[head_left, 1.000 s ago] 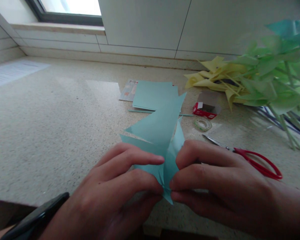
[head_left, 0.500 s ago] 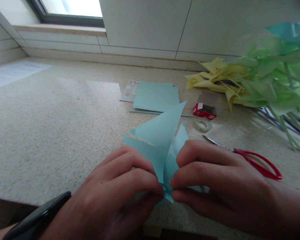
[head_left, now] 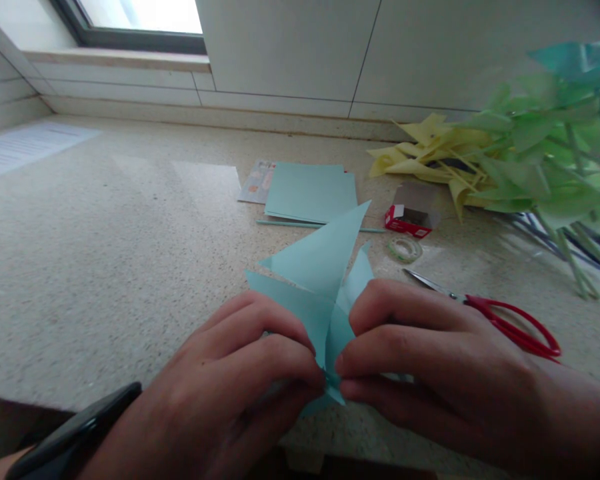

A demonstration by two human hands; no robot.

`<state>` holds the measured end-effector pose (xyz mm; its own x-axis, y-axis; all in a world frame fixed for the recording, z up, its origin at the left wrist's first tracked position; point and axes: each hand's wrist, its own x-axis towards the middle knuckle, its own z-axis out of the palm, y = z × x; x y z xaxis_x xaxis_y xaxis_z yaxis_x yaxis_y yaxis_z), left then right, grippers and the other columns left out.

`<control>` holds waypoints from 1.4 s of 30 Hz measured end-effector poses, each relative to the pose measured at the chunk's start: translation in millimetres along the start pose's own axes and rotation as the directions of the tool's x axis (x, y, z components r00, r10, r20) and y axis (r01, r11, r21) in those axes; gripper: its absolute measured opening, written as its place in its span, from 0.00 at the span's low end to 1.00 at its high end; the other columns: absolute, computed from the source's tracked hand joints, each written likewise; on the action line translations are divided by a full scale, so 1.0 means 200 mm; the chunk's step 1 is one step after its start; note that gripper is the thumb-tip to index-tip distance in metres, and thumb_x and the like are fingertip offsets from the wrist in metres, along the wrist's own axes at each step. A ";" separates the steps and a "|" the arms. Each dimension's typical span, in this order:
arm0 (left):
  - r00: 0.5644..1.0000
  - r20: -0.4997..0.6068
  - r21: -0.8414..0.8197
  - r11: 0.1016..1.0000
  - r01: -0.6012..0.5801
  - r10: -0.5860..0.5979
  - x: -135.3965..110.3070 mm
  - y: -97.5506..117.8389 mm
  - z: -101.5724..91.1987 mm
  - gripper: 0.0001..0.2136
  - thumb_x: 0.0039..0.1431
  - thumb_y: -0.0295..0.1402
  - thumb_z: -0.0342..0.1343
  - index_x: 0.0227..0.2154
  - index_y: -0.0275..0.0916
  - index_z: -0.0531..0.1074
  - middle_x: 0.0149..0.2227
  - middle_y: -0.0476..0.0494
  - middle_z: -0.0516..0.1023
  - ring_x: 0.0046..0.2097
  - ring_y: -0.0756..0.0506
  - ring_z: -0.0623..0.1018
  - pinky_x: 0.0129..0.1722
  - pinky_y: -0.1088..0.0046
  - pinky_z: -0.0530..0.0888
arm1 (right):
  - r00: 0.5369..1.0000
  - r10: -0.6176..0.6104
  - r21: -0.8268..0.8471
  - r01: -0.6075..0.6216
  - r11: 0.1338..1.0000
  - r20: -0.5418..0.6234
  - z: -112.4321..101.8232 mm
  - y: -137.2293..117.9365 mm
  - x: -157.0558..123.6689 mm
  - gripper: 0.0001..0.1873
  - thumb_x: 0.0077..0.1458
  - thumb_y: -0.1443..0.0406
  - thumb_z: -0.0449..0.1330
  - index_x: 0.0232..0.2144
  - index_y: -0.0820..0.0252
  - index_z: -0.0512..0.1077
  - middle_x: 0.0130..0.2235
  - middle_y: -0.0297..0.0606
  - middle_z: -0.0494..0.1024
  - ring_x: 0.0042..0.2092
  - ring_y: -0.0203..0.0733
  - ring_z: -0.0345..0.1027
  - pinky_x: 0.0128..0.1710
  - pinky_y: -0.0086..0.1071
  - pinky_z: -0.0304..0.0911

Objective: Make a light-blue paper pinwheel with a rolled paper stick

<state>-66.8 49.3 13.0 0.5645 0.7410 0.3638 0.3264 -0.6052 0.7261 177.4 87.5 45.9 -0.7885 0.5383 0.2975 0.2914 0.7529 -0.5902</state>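
Observation:
A light blue-green paper pinwheel point(head_left: 320, 267), cut and partly folded, stands raised between my two hands above the counter. My left hand point(head_left: 250, 380) pinches its near edge between thumb and fingers. Close beside it, my right hand point(head_left: 420, 360) grips another part of the same paper, the fingertips of both hands almost meeting. The spot where the folds come together is mostly covered by my fingers. Red-handled scissors point(head_left: 510, 323) lie partly behind my right hand, and a roll of clear tape point(head_left: 405, 249) rests just beyond them.
Beyond the paper lie a stack of blue-green sheets point(head_left: 310, 190) and a thin blue-green stick point(head_left: 290, 224). A small opened red box point(head_left: 408, 220) stands by the tape. Yellow paper pinwheels point(head_left: 440, 147) and green ones point(head_left: 545, 147) crowd the right side. A printed sheet point(head_left: 30, 147) lies far left.
Both hands keep their pinch on the paper, which has hardly moved. The whole view has shifted very slightly.

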 end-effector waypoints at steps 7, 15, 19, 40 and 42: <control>0.999 -0.020 -0.049 0.998 0.044 -0.045 -0.01 -0.01 0.01 0.09 0.67 0.23 0.58 0.42 0.45 0.68 0.39 0.53 0.75 0.42 0.51 0.74 0.43 0.77 0.72 | 1.000 -0.010 0.030 0.010 0.999 -0.001 -0.01 -0.01 0.00 0.06 0.61 0.64 0.67 0.39 0.59 0.74 0.37 0.30 0.71 0.36 0.31 0.66 0.35 0.25 0.63; 0.998 0.001 0.002 0.998 0.070 -0.070 -0.02 -0.01 0.02 0.11 0.66 0.26 0.60 0.47 0.47 0.69 0.42 0.54 0.76 0.44 0.51 0.74 0.45 0.78 0.71 | 1.000 0.020 0.007 -0.020 1.000 -0.023 0.02 -0.02 0.00 0.07 0.58 0.70 0.67 0.37 0.57 0.73 0.37 0.30 0.72 0.39 0.31 0.69 0.38 0.25 0.64; 0.996 0.020 0.023 0.996 0.089 -0.089 0.00 0.00 0.02 0.07 0.66 0.27 0.60 0.43 0.45 0.71 0.40 0.54 0.77 0.43 0.50 0.74 0.44 0.76 0.71 | 0.998 0.058 0.044 -0.058 0.997 -0.003 0.02 -0.02 0.00 0.06 0.58 0.71 0.67 0.37 0.58 0.74 0.37 0.31 0.73 0.39 0.32 0.69 0.37 0.25 0.65; 0.976 -0.114 -0.057 0.982 0.181 -0.187 0.00 0.00 0.01 0.13 0.60 0.22 0.61 0.42 0.48 0.75 0.36 0.52 0.78 0.38 0.49 0.79 0.34 0.76 0.76 | 0.991 0.136 0.029 -0.136 0.990 -0.004 0.01 -0.01 0.02 0.10 0.58 0.69 0.67 0.41 0.52 0.74 0.40 0.31 0.74 0.40 0.34 0.69 0.40 0.27 0.65; 0.971 -0.133 -0.074 0.979 0.192 -0.200 0.01 0.00 0.00 0.12 0.60 0.22 0.61 0.41 0.47 0.76 0.36 0.52 0.78 0.37 0.49 0.79 0.33 0.77 0.75 | 0.991 0.126 -0.002 -0.126 0.992 -0.048 0.01 0.01 0.02 0.07 0.59 0.68 0.65 0.41 0.54 0.74 0.39 0.32 0.74 0.40 0.36 0.69 0.39 0.28 0.65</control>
<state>-65.3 49.7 13.5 0.3819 0.8792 0.2850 0.3713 -0.4283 0.8238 174.6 89.9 45.4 -0.7185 0.6465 0.2563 0.3900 0.6797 -0.6212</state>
